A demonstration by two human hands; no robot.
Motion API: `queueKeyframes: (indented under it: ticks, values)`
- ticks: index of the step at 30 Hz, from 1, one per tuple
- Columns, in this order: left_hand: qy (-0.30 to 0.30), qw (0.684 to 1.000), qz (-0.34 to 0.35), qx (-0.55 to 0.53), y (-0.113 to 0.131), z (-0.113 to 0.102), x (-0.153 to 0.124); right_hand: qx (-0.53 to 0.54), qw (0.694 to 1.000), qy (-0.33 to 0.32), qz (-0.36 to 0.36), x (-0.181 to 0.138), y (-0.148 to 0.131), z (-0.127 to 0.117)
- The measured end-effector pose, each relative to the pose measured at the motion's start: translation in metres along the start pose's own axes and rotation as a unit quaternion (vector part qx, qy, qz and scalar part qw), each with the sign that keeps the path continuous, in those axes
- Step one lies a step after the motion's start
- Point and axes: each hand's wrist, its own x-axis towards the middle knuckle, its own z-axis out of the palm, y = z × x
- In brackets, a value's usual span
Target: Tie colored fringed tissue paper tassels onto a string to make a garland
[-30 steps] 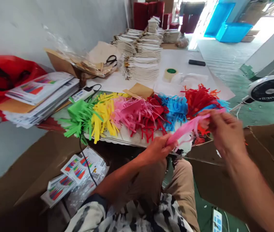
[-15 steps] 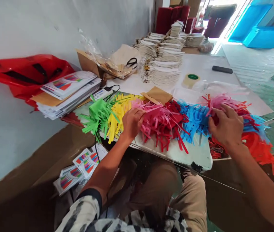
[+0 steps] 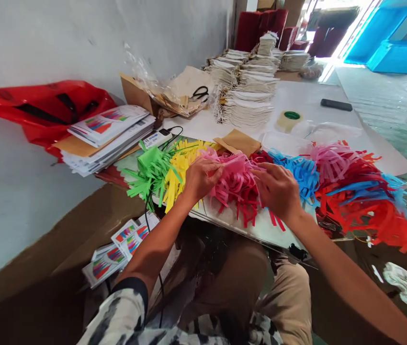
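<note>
A row of paper fringe tassels lies along the table's near edge: green [image 3: 151, 165], yellow [image 3: 175, 177], pink [image 3: 234, 167], red [image 3: 248, 201] and blue [image 3: 302, 170]. My left hand [image 3: 200, 179] pinches the left part of the pink fringe, where it meets the yellow. On the other side, my right hand [image 3: 279, 189] has its fingertips closed on the pink fringe's right end, over the red strips. More pink, blue and orange-red fringe [image 3: 376, 211] hangs off the table's right corner.
Behind the tassels are a brown envelope [image 3: 238, 142], a tape roll [image 3: 289, 120], scissors [image 3: 200, 93] and tall stacks of white bundles [image 3: 248, 108]. Printed sheets [image 3: 110, 127] and a red bag [image 3: 41, 103] are at left. A black cable [image 3: 148, 215] hangs over the edge.
My right hand has moved left from the pink and blue fringe at the right to the middle pink fringe. My left hand stays at the pink fringe. The view shifted slightly.
</note>
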Motion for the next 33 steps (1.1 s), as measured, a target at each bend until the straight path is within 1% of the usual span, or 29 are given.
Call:
queueKeyframes:
  ticks: [3,6,7,8,11,12,13,15,17,19,21,23,25,27,29,31,33]
  values:
    - [-0.001,0.999,0.029,0.029,0.002,-0.007,0.005,0.019,0.999,-0.022,-0.029,0.031,-0.026,0.023]
    - [0.005,0.997,0.046,0.057,0.002,-0.013,0.006,0.043,0.998,-0.039,-0.022,0.058,-0.039,0.039]
    - [0.024,0.997,0.042,0.055,0.001,-0.015,0.004,0.056,0.997,-0.042,-0.017,0.064,-0.040,0.042]
    - [0.057,0.997,0.031,0.046,-0.001,-0.016,0.001,0.073,0.996,-0.043,-0.012,0.068,-0.040,0.044]
    - [0.182,0.983,-0.039,-0.006,-0.003,-0.018,-0.013,0.132,0.991,-0.038,-0.001,0.071,-0.037,0.044]
    - [0.206,0.976,-0.062,-0.022,-0.003,-0.018,-0.019,0.154,0.987,-0.037,0.004,0.070,-0.036,0.043]
    - [0.216,0.973,-0.077,-0.033,-0.003,-0.018,-0.024,0.177,0.984,-0.036,0.011,0.068,-0.035,0.042]
    - [0.201,0.975,-0.075,-0.053,0.000,-0.015,-0.034,0.218,0.975,-0.037,0.029,0.066,-0.034,0.041]
    - [0.185,0.979,-0.048,-0.073,0.002,-0.011,-0.039,0.244,0.968,-0.032,0.044,0.064,-0.034,0.040]
    - [0.182,0.980,-0.028,-0.081,0.002,-0.008,-0.040,0.254,0.965,-0.030,0.050,0.064,-0.037,0.039]
    - [0.175,0.983,-0.025,-0.056,-0.001,-0.004,-0.040,0.260,0.964,-0.034,0.045,0.064,-0.040,0.039]
    - [0.157,0.987,-0.027,-0.004,-0.005,-0.002,-0.039,0.264,0.963,-0.038,0.035,0.065,-0.044,0.038]
    - [0.141,0.988,-0.024,0.056,-0.009,-0.001,-0.038,0.262,0.964,-0.025,0.032,0.068,-0.046,0.037]
    - [0.133,0.985,-0.022,0.111,-0.012,-0.003,-0.036,0.259,0.965,0.007,0.046,0.074,-0.043,0.033]
    - [0.119,0.980,-0.031,0.153,-0.015,-0.006,-0.033,0.252,0.963,0.056,0.079,0.082,-0.032,0.024]
    - [0.093,0.978,-0.047,0.182,-0.020,-0.010,-0.030,0.246,0.953,0.117,0.131,0.088,-0.015,0.009]
    - [0.060,0.977,-0.055,0.198,-0.024,-0.015,-0.028,0.237,0.933,0.196,0.186,0.089,0.006,-0.015]
